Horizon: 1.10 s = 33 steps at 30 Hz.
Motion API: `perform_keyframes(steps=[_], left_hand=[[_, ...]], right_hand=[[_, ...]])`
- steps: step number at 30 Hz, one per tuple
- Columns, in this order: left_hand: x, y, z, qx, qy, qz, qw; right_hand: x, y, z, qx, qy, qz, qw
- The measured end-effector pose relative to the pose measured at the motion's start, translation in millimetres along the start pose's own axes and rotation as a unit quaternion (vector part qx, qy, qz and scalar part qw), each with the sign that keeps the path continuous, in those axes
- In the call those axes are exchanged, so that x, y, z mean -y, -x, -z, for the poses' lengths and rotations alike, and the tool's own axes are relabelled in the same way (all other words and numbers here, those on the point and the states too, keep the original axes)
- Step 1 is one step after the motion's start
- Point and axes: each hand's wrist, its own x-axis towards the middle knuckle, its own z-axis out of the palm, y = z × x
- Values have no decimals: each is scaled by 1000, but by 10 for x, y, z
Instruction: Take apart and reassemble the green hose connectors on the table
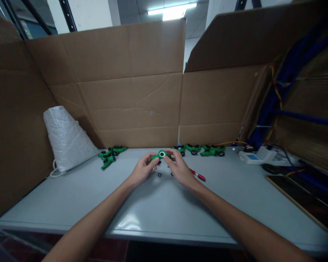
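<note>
Between my two hands, above the middle of the table, is a green toy vehicle part (pixel 160 155) with a pale ring facing me. My left hand (pixel 144 167) grips its left end, fingers closed. On its right side, my right hand (pixel 180 167) has thumb and fingers pressed against it and covers part of it. Below lies a small black ring (pixel 159 174); another black ring (pixel 172 174) is partly hidden by my right hand. Beside the right wrist lies a red-handled tool (pixel 199 176), its near end hidden, so its kind is unclear.
Green toy vehicles (pixel 109 155) lie at the left back of the table (pixel 79 196). More green toys with black wheels (pixel 193 148) line the back right. A white wrapped bundle (pixel 67 140) leans left. Cardboard walls (pixel 131 98) enclose the table; a power strip (pixel 253 158) sits right.
</note>
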Motion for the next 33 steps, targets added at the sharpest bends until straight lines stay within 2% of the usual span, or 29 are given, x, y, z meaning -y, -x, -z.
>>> perform_keyframes(steps=[3,5,7,9,12,14,20,28,33], left_hand=[[8,2,-4,-25,-11,-14,1000],[8,10,-11,-32,-17,-21,999],[6,19,-18,-36,-17,-28,999],[3,24,-24,-44,-22,-41,998],[-5,29,-27,-62,-56,-60,995],[-14,37,-29,-69,-91,-75,991],[-27,71,-38,-64,-144,-106,982],[-25,76,-61,-82,-156,-135,975],[-69,97,-64,-62,-186,-157,968]], right_hand=[[-56,-42,-10,-25,-57,-91,994],[-47,-55,-18,-2,-115,-144,983],[-4,-50,-32,40,-175,-165,970],[50,-35,-48,50,-219,-156,962],[111,-17,-62,15,-253,-138,958],[126,-13,-63,15,-266,-136,954],[138,11,-85,23,-247,-134,959],[179,39,-94,29,-283,-118,952],[187,61,-90,25,-294,-136,946]])
